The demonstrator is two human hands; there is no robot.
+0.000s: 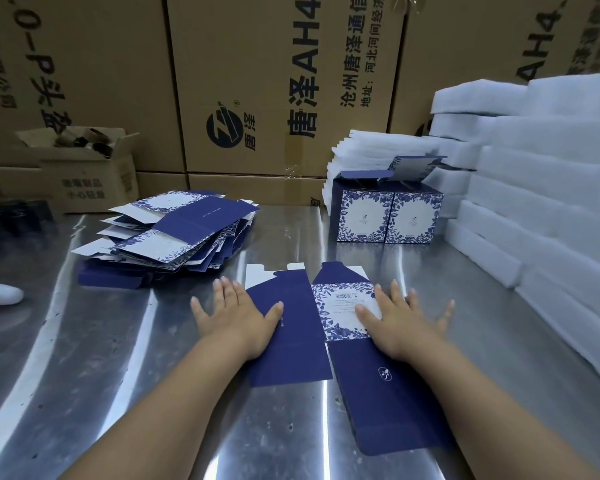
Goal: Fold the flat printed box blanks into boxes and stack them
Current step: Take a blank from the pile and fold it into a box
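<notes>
1. The steel bench (291, 233) carries everything.
2. The pile of flat blanks (174, 237) waits at 10 o'clock.
3. 1 blank (293, 351) lies flat at 6 o'clock. I judge its first crease is in hand; next I must raise the panels square.
4. 2 folded boxes (385, 216) stand touching at 1 o'clock.
5. My left hand (238, 317) and right hand (400, 323) press that blank, fingers spread wide, gripping nothing.

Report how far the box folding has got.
Done: two folded boxes stand side by side at the back, lids open. In hand: left hand and right hand press one flat blank on the table. Still to do: the pile of blanks.
</notes>
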